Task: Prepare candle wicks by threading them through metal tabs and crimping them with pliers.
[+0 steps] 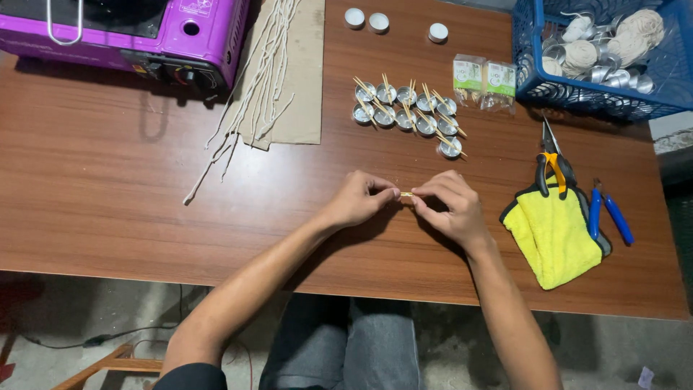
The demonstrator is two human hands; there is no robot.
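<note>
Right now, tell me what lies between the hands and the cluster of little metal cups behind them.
Head view: only bare wooden table between the hands and the cups; nothing lies there.

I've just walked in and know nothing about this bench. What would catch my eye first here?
Probably the two hands meeting mid-table: the left hand and right hand pinch a small stick between their fingertips. Just behind them sits a cluster of small metal cups with sticks laid across them. The bright purple stove at the far left corner and the yellow cloth on the right stand out too.
</note>
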